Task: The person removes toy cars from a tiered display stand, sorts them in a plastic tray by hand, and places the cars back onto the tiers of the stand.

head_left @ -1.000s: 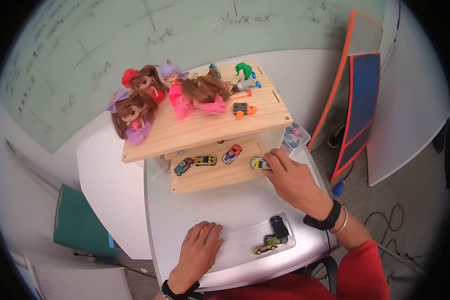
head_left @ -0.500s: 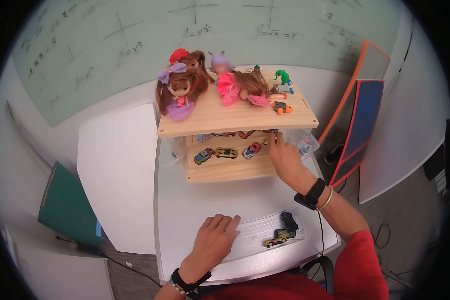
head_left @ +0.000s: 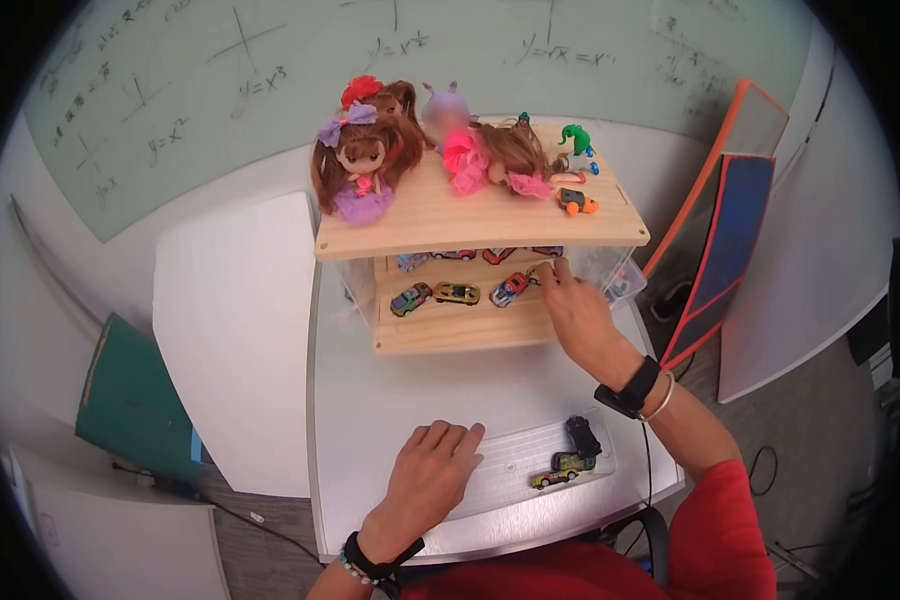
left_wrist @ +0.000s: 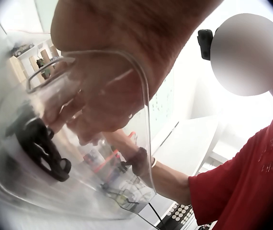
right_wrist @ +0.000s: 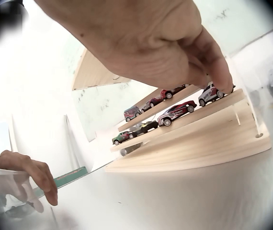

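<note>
My right hand (head_left: 582, 315) reaches in at the right side of the lower wooden shelf (head_left: 450, 338). Its fingertips pinch the rear of a white toy car (right_wrist: 212, 94), which stands at the right end of the front row. Left of it stands a red and white toy car (right_wrist: 177, 112). Over the left end of a clear plastic tray (head_left: 510, 445) lies my left hand (head_left: 425, 485), fingers loosely bent and holding nothing. A black toy car (head_left: 583, 436), a green one (head_left: 574, 461) and a yellow one (head_left: 556, 478) lie at the tray's right end.
Above the cars sits a wooden top board (head_left: 470, 230), carrying several dolls (head_left: 360, 165), a green toy elephant (head_left: 575, 139) and a grey-orange toy (head_left: 576, 201). More toy cars (head_left: 455, 293) stand in two rows on the shelf. A clear box (head_left: 625, 282) stands right of it.
My right hand has carried the white toy car from the shelf's front right inward, beside the red and white car. My left hand stays at the tray. The head view has shifted.
</note>
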Action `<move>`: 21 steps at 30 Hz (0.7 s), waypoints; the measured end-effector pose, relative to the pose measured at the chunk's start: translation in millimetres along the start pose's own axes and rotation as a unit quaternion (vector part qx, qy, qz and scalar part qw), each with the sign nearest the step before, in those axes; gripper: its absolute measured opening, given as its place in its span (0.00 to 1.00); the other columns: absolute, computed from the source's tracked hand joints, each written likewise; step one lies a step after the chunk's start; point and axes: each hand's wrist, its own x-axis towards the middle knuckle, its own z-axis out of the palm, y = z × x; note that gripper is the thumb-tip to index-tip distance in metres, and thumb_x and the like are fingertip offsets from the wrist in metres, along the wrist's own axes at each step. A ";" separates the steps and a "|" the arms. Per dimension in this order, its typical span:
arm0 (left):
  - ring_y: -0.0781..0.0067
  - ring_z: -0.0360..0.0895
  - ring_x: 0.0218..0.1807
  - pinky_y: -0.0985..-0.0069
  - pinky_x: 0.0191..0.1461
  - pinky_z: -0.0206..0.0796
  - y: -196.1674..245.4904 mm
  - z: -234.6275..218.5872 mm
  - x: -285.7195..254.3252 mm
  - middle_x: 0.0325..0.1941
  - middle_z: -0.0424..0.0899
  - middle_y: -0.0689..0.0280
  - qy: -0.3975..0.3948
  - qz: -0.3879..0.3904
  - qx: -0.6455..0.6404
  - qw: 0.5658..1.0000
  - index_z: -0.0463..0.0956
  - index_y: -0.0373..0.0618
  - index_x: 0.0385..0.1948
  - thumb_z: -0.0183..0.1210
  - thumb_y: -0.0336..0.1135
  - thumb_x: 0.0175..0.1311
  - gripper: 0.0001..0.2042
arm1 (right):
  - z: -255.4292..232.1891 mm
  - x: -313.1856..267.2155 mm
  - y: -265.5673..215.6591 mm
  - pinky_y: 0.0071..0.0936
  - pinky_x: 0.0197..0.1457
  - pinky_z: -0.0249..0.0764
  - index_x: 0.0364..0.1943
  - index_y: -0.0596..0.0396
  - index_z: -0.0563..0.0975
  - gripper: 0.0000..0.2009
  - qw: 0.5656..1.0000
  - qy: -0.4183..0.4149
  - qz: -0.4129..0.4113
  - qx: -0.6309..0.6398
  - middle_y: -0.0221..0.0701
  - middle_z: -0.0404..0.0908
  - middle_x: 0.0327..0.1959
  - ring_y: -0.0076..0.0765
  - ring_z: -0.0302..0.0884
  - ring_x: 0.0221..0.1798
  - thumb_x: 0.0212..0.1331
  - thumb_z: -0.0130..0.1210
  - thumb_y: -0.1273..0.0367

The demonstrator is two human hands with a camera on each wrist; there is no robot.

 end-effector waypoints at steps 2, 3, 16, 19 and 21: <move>0.54 0.86 0.56 0.59 0.62 0.77 0.2 -0.7 0.7 0.52 0.90 0.58 0.000 -0.004 -0.001 1.000 0.84 0.39 0.63 0.73 0.32 0.73 0.19 | -14.7 -7.4 -3.0 0.49 0.47 0.92 0.63 0.67 0.74 0.27 1.000 0.001 -0.010 0.007 0.52 0.82 0.59 0.57 0.95 0.48 0.57 0.67 0.83; 0.54 0.86 0.56 0.59 0.62 0.78 0.2 -1.6 1.5 0.51 0.91 0.58 0.001 -0.004 0.001 1.000 0.84 0.39 0.62 0.73 0.31 0.72 0.19 | -26.5 -14.1 -4.4 0.48 0.46 0.91 0.62 0.65 0.75 0.26 0.999 0.026 -0.028 0.015 0.49 0.83 0.58 0.55 0.94 0.49 0.57 0.66 0.82; 0.52 0.87 0.57 0.56 0.61 0.82 14.8 -12.1 10.1 0.50 0.90 0.61 0.064 0.042 0.011 0.997 0.86 0.40 0.59 0.74 0.25 0.65 0.20 | -107.1 -132.0 -6.6 0.41 0.59 0.85 0.51 0.62 0.83 0.14 0.930 -0.173 -0.258 0.194 0.35 0.83 0.47 0.45 0.84 0.57 0.63 0.65 0.71; 0.54 0.85 0.57 0.58 0.61 0.84 28.3 -17.4 16.3 0.52 0.88 0.61 0.005 0.096 -0.017 0.995 0.85 0.39 0.60 0.70 0.24 0.63 0.22 | -99.8 -144.1 -3.8 0.38 0.63 0.81 0.51 0.62 0.84 0.15 0.930 -0.175 -0.290 0.145 0.36 0.84 0.48 0.43 0.83 0.58 0.62 0.66 0.71; 0.55 0.86 0.53 0.61 0.55 0.84 41.4 -11.0 32.1 0.47 0.88 0.61 -0.052 0.129 -0.066 0.988 0.85 0.40 0.57 0.73 0.28 0.69 0.16 | -93.6 -147.2 -2.5 0.34 0.63 0.78 0.49 0.61 0.85 0.15 0.925 -0.189 -0.319 0.081 0.35 0.86 0.47 0.41 0.83 0.57 0.59 0.68 0.70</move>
